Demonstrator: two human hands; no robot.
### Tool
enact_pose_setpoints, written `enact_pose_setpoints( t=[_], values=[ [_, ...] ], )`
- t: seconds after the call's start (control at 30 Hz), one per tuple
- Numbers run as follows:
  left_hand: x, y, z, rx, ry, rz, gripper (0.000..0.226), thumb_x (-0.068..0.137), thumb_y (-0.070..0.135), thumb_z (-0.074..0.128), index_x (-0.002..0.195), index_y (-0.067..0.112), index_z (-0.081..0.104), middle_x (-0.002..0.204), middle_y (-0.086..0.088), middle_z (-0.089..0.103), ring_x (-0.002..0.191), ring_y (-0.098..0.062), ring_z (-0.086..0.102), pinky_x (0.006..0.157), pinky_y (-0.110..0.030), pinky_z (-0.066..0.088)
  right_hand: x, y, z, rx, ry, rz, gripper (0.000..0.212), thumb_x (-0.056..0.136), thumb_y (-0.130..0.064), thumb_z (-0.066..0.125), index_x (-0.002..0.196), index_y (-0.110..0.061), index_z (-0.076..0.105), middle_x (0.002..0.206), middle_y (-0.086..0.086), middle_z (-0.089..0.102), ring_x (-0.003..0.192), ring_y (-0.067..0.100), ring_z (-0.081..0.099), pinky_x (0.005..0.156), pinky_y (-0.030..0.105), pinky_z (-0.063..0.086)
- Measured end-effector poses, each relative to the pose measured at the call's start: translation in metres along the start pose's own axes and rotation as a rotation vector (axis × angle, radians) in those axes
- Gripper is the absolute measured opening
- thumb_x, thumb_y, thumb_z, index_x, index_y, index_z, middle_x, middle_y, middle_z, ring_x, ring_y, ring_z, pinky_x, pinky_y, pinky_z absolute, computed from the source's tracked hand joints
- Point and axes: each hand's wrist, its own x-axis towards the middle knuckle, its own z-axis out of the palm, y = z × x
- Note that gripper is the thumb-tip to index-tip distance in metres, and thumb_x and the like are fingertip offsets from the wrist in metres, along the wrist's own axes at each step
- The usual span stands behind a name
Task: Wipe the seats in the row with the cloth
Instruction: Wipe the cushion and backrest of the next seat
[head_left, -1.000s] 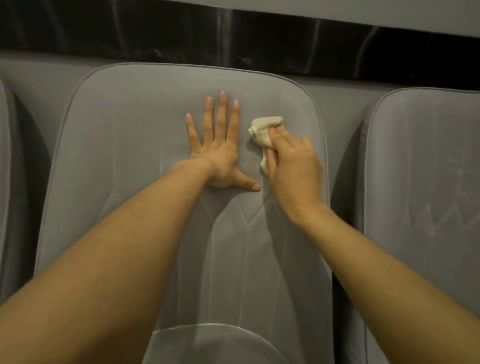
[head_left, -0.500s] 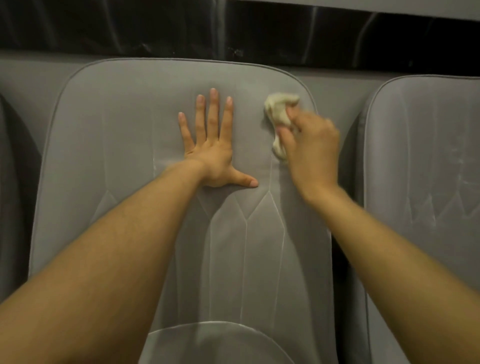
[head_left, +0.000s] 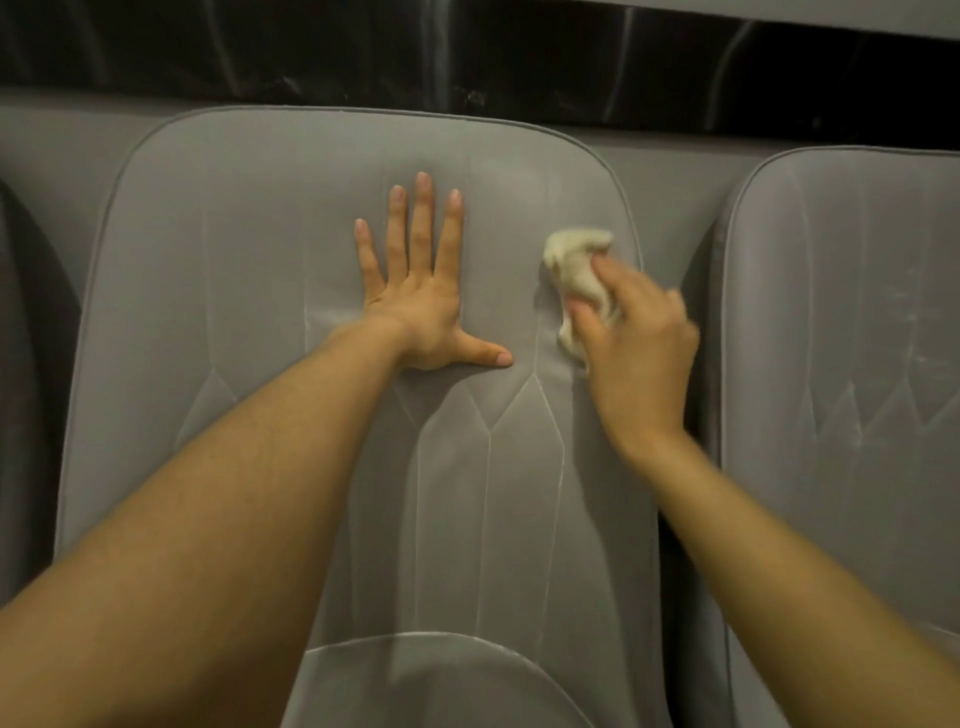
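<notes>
Cloth (head_left: 574, 262), pale and bunched into a loose wad, is up against the upper right of the middle seat (head_left: 234, 322), close to the backrest's right edge, and the right hand (head_left: 636, 343) has it pinched between thumb and curled fingers (head_left: 618, 280), a lump poking out above the fingertips and a tail hanging below the thumb. That hand is a little blurred, so exactly how much of the wad is pressed flat I cannot tell. Over on the other side, the left hand (head_left: 421, 312) lies palm-down on the backrest, fingers straight and lightly fanned, thumb flung out sideways, holding nothing. Now, this rag looks feather-light, soft and limp: it has no shape of its own, so the grip belongs around the middle of the bunch, with the fingertips behind it to make a firm pad. The upholstery looks smooth and padded, so I'd expect easy gliding, though the stitched seams (head_left: 540, 395) could snag a loose corner. Nothing fragile here; the risk is only the wad unravelling. The seat to the right (head_left: 841, 364) shows pale streaks.
</notes>
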Motion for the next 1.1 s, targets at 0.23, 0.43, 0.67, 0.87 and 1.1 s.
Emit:
enact_pose_setpoints(
  t=[0.23,0.43,0.67,0.87,1.1],
  values=[
    [-0.035,-0.006,0.025,0.003,-0.134,-0.019,0.146,0.057,0.081,0.065,0.113,0.026,-0.058,0.129,-0.009,-0.06,0.112,-0.027,-0.059,0.095,-0.049,-0.034,-0.048,-0.008,-0.004,0.07,-0.073,-0.006,0.036,0.08,-0.006,0.07,0.116,-0.002,0.064,0.114,0.01,0.066,0.089,0.012,0.047,0.084,0.002,0.028],
    [-0.042,-0.007,0.031,-0.006,-0.145,-0.044,0.145,0.057,0.08,0.065,0.111,0.026,-0.057,0.137,-0.013,-0.054,0.117,-0.029,-0.056,0.094,-0.05,-0.035,0.005,-0.004,-0.013,0.056,0.064,0.074,0.032,0.083,-0.011,0.066,0.114,-0.005,0.065,0.11,0.009,0.067,0.092,0.025,0.056,0.077,0.006,0.03],
    [-0.044,-0.009,0.03,-0.015,-0.116,-0.019,0.144,0.057,0.079,0.066,0.122,0.024,-0.051,0.142,-0.014,-0.049,0.132,-0.035,-0.043,0.099,-0.051,-0.03,-0.086,0.009,-0.015,-0.085,-0.045,-0.093,0.034,0.088,-0.018,0.054,0.116,-0.002,0.063,0.115,0.011,0.065,0.083,0.02,0.053,0.076,0.018,0.03],
    [-0.055,-0.013,0.033,-0.013,-0.162,-0.014,0.14,0.062,0.08,0.063,0.119,0.026,-0.053,0.133,-0.008,-0.059,0.125,-0.031,-0.051,0.1,-0.05,-0.031,-0.107,0.009,-0.019,-0.109,-0.14,-0.153,0.036,0.088,-0.022,0.052,0.114,0.0,0.065,0.112,0.012,0.066,0.079,0.025,0.057,0.07,0.033,0.051],
    [-0.061,-0.02,0.045,-0.024,-0.188,-0.031,0.138,0.062,0.082,0.059,0.113,0.028,-0.057,0.118,-0.001,-0.066,0.105,-0.024,-0.061,0.094,-0.047,-0.036,-0.005,-0.015,0.005,-0.085,0.012,-0.136,0.024,0.084,-0.014,0.063,0.105,-0.001,0.067,0.103,0.014,0.068,0.087,0.032,0.062,0.076,0.019,0.03]
  ],
)
